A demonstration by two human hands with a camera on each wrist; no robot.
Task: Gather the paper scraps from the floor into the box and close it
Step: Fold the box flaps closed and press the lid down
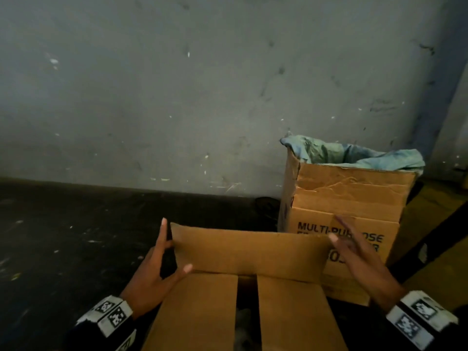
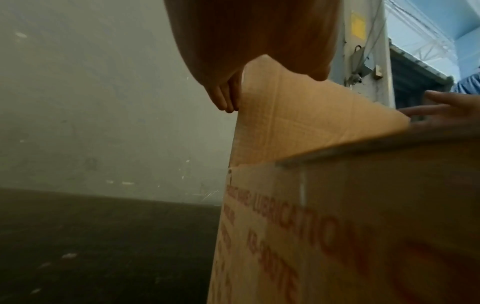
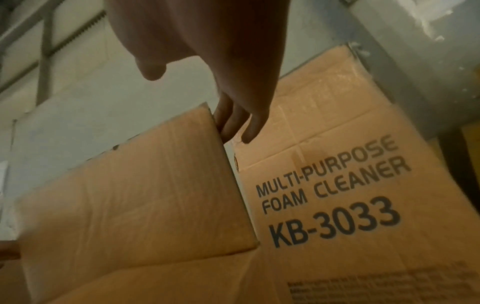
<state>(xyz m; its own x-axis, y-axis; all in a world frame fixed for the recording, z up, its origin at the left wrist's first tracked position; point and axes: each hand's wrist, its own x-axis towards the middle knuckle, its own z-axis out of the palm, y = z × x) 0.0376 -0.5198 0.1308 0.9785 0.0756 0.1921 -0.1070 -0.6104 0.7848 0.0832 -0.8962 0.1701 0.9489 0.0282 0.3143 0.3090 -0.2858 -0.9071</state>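
The cardboard box stands low in the head view, its two short flaps folded flat with a dark gap between them. Something pale shows dimly in that gap. The far long flap stands tilted up. My left hand is spread at the flap's left end, thumb tip on its front face and straight fingers behind its edge. At the right end, my right hand has straight fingers touching behind the flap's edge, with the thumb held apart.
A taller box printed "MULTI-PURPOSE FOAM CLEANER", lined with a teal bag, stands close behind on the right. A grey wall rises just beyond. Dark floor with small pale specks stretches left.
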